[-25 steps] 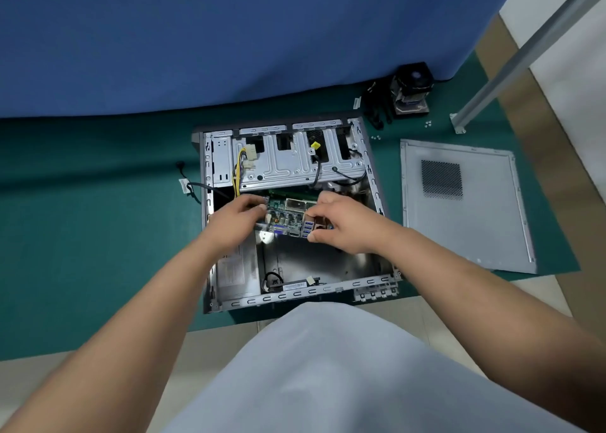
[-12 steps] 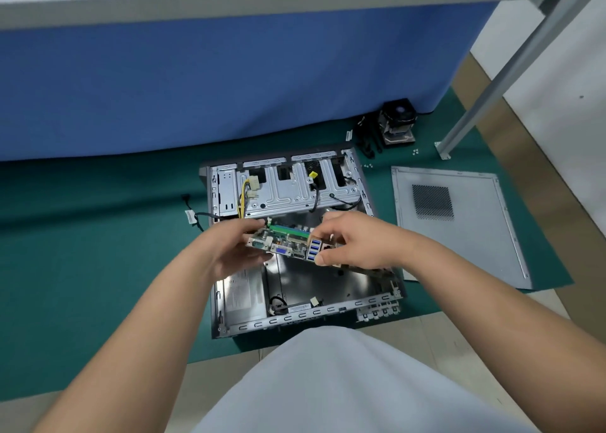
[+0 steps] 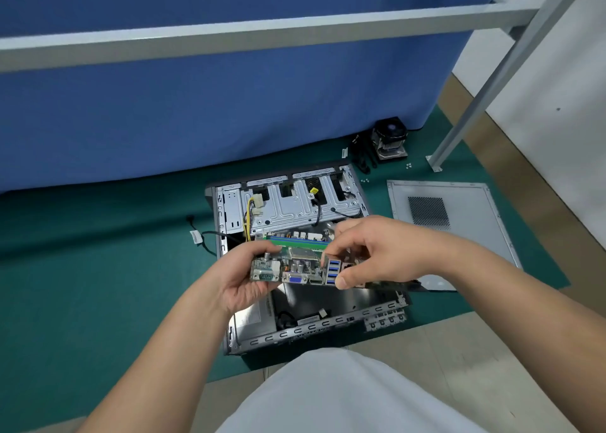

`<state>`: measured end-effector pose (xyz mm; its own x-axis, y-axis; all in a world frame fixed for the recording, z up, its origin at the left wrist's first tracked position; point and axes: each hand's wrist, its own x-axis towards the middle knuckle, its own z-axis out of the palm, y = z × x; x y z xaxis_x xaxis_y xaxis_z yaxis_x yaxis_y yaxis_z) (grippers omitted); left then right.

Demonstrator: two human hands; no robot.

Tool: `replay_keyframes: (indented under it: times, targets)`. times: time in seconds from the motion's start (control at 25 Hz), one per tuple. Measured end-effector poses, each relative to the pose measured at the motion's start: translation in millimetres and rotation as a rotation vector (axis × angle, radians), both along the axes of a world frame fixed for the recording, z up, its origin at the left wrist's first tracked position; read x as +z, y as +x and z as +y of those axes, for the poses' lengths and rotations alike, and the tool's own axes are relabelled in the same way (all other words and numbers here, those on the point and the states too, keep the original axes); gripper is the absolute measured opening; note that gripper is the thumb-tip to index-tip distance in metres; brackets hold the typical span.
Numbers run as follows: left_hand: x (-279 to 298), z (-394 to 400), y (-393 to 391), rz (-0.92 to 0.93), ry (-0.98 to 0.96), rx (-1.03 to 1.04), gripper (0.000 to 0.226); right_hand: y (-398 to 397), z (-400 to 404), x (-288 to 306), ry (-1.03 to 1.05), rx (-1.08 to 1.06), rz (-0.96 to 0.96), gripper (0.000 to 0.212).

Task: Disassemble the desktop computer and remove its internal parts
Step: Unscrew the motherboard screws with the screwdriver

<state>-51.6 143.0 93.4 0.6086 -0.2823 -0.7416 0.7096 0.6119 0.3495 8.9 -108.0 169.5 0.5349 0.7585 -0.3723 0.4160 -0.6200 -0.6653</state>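
The open grey computer case (image 3: 305,329) lies on its side on the green mat. Above it hangs the green motherboard (image 3: 300,262), its rear ports with blue USB sockets facing me. My left hand (image 3: 244,280) grips the board's left end from below. My right hand (image 3: 377,252) grips its right end, thumb on the port block, and hides that part of the board. Inside the case, the silver drive cage (image 3: 295,211) carries loose yellow and black cables.
The removed side panel (image 3: 459,223) lies flat right of the case. A cooler fan (image 3: 390,139) and black cables sit by the blue curtain, with small screws (image 3: 364,180) nearby. A grey table frame leg (image 3: 465,121) stands at right, a crossbar overhead.
Both hands have lifted the motherboard up and out of the case toward me. The camera view has tilted up, bringing the table crossbar into sight.
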Motion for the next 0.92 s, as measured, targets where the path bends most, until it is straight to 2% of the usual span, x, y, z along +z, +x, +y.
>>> replay_keyframes:
  times: [0.12, 0.24, 0.36, 0.44, 0.48, 0.52, 0.6, 0.68, 0.84, 0.92]
  targets:
    - [10, 2, 0, -0.04, 0.039, 0.005, 0.029, -4, 1, 14, 0.019, -0.006, 0.03, 0.035]
    - [19, 2, 6, -0.086, 0.123, -0.001, 0.03, 2, -8, 21, 0.055, -0.124, 0.101, 0.041]
    - [25, 4, 18, -0.141, 0.223, -0.018, 0.023, 19, -31, 3, 0.144, -0.49, -0.039, 0.047]
    - [24, 0, 29, -0.188, 0.277, -0.016, 0.034, 31, -48, -20, -0.034, -0.734, -0.101, 0.065]
    - [24, -4, 34, -0.207, 0.282, -0.014, 0.038, 34, -53, -33, -0.136, -0.803, -0.047, 0.076]
    - [25, -9, 40, -0.221, 0.274, -0.016, 0.04, 36, -58, -47, -0.153, -0.846, 0.041, 0.084]
    - [28, -26, 55, -0.239, 0.265, -0.039, 0.041, 39, -68, -67, -0.007, -0.949, 0.159, 0.091]
    - [32, -49, 76, -0.258, 0.303, -0.057, 0.043, 46, -82, -80, 0.114, -1.06, 0.208, 0.087]
    - [24, -131, 129, -0.233, 0.404, -0.191, 0.025, 67, -147, -110, 0.266, -1.312, 0.309, 0.029]
    - [8, -177, 151, -0.179, 0.447, -0.285, 0.019, 76, -187, -127, 0.295, -1.435, 0.291, 0.021]
